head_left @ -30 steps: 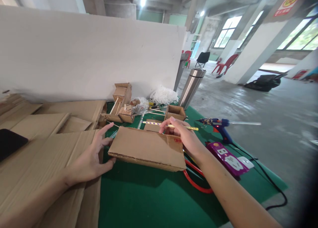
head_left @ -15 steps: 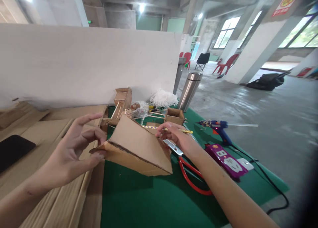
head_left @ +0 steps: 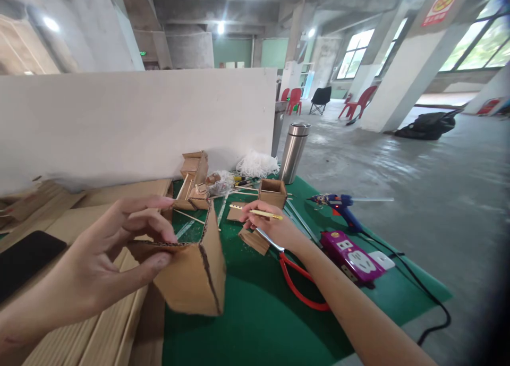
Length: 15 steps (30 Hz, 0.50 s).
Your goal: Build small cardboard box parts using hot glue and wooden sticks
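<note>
Folded cardboard piece [head_left: 187, 283]: brown, with rough cut edges, held at its upper edge between the thumb and fingers of the left hand [head_left: 131, 244], over the near left part of the green tabletop [head_left: 255, 329]. Whether its bottom is touched to the surface cannot be told.

Pencil [head_left: 263, 213]: yellow, gripped in the fingers of the right hand [head_left: 266, 225], which is positioned above the scissors [head_left: 300, 297], red-handled, partly covered by that hand and forearm.

Cardboard scrap [head_left: 254, 241]: seen just beside the right hand. Small open box [head_left: 273, 195]: cardboard, placed beyond that hand, near the steel flask [head_left: 294, 156] and the white shredded material [head_left: 258, 165].

Glue gun [head_left: 338, 204] and purple power strip [head_left: 353, 260]: set at the right side. Cardboard sheets [head_left: 107, 323]: stacked at the left, with a black flat object [head_left: 30, 260] laid on top.
</note>
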Each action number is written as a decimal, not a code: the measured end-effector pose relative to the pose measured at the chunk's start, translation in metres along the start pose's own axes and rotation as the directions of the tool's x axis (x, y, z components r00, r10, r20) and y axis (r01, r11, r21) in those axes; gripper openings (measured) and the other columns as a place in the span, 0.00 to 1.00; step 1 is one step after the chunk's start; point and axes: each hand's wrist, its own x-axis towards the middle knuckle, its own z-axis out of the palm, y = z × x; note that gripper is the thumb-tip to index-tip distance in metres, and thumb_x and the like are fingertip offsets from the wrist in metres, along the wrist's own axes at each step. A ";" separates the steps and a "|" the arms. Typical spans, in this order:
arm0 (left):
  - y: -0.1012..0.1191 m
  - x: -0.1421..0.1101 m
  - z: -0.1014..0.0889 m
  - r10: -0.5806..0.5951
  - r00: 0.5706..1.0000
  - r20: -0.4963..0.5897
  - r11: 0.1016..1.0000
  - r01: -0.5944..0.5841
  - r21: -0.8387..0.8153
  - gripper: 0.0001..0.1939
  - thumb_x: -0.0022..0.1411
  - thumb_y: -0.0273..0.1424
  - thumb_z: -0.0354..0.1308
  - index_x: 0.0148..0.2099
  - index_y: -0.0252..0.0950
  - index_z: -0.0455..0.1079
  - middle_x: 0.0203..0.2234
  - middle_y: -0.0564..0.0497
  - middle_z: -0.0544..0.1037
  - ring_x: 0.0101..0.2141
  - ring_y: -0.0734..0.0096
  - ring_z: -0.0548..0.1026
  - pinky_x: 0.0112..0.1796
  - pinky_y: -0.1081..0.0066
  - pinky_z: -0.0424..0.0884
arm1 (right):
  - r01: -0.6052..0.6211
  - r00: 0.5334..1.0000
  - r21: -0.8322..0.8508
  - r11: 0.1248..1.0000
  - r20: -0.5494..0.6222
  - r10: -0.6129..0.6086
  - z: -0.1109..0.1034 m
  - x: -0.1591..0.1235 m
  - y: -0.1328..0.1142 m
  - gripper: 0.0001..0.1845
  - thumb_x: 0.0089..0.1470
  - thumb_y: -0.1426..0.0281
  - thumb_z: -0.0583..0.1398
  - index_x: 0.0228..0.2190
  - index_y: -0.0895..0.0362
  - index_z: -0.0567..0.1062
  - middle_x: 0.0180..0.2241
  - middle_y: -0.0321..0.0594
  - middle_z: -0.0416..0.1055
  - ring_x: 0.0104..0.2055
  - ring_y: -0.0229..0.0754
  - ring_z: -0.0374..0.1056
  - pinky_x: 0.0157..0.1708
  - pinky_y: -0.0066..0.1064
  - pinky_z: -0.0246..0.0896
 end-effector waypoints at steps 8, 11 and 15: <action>0.014 -0.024 0.005 -0.185 0.980 -0.079 0.983 0.184 -0.016 0.24 0.57 0.27 0.63 0.54 0.52 0.69 0.30 0.57 0.76 0.31 0.76 0.78 0.32 0.82 0.77 | -0.015 0.985 -0.354 0.935 0.153 0.074 0.006 -0.006 -0.007 0.19 0.55 0.76 0.52 0.41 0.58 0.81 0.26 0.37 0.78 0.22 0.36 0.67 0.23 0.26 0.60; 0.018 -0.030 0.009 -0.247 0.959 -0.141 0.969 0.245 -0.033 0.22 0.57 0.30 0.64 0.53 0.52 0.70 0.29 0.57 0.75 0.29 0.76 0.78 0.28 0.85 0.75 | 0.031 0.974 -0.460 0.888 0.213 0.076 0.011 -0.006 -0.005 0.23 0.52 0.80 0.51 0.40 0.58 0.83 0.30 0.38 0.80 0.25 0.37 0.70 0.26 0.26 0.60; 0.015 -0.037 0.015 -0.269 0.957 -0.104 0.963 0.265 -0.059 0.24 0.54 0.30 0.66 0.52 0.55 0.70 0.29 0.57 0.75 0.29 0.74 0.79 0.28 0.84 0.76 | 0.137 0.951 -0.550 0.824 0.305 0.045 0.018 -0.006 -0.001 0.25 0.48 0.83 0.52 0.38 0.55 0.84 0.37 0.40 0.82 0.40 0.43 0.74 0.40 0.30 0.64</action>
